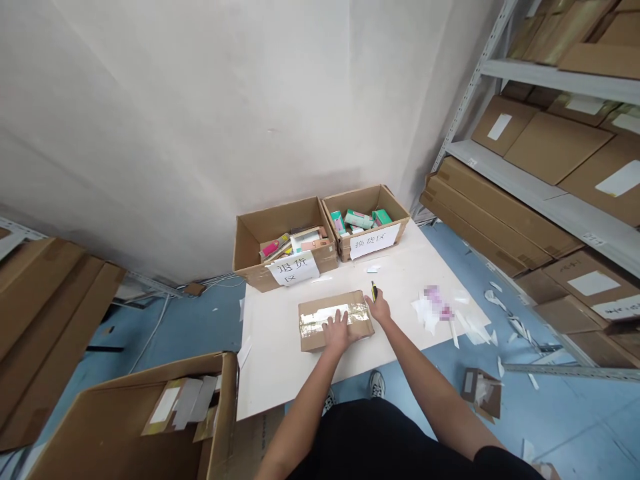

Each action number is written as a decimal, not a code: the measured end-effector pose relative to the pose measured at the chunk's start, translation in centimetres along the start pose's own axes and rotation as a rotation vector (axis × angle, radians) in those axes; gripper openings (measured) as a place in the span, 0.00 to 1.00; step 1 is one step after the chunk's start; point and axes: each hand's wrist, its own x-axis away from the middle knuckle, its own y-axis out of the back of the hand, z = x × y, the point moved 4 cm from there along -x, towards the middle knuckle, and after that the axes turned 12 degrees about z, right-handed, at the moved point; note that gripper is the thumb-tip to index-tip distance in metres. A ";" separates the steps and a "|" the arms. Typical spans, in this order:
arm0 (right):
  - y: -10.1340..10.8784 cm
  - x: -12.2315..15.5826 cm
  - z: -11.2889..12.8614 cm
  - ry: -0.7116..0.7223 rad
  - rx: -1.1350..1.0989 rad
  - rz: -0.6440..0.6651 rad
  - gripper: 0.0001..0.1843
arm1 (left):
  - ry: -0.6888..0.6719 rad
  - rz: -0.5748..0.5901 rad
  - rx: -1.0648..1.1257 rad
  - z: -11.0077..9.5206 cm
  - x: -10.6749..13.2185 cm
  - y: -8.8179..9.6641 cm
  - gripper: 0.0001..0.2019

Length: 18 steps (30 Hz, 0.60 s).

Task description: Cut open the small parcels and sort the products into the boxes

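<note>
Resting left hand [337, 331] spread on box [314, 327] | right hand [379, 308] gripping cutter [374, 291]

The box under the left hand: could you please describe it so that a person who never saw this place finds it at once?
On the white table, nearer the camera than the two open boxes by the wall, lies a brown box. The left hand rests on its top. Unlike those two, it is closed, with shiny tape across its top.

The left hand [337, 331] rests on a taped cardboard box [314, 335]. The right hand [379, 308] grips a box cutter [374, 291] beside it.
</note>
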 end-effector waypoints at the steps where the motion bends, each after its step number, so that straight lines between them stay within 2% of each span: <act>1: -0.1 0.7 -1.1 0.024 -0.020 0.013 0.31 | -0.048 -0.014 -0.011 -0.1 0.0 0.2 0.49; 4: -0.9 2.7 -4.1 0.064 -0.079 0.119 0.27 | -0.161 0.034 -0.011 1.0 -0.4 0.7 0.47; 7: -1.4 3.9 -5.6 0.086 -0.130 0.208 0.25 | -0.195 0.070 0.015 2.1 -0.7 0.6 0.48; 13: -0.2 4.0 -4.4 0.134 -0.092 0.243 0.25 | -0.188 0.040 0.038 1.9 -0.3 -0.1 0.56; 18: 0.0 4.4 -2.7 0.179 0.135 0.229 0.26 | -0.179 0.005 0.034 1.8 -0.2 -0.4 0.55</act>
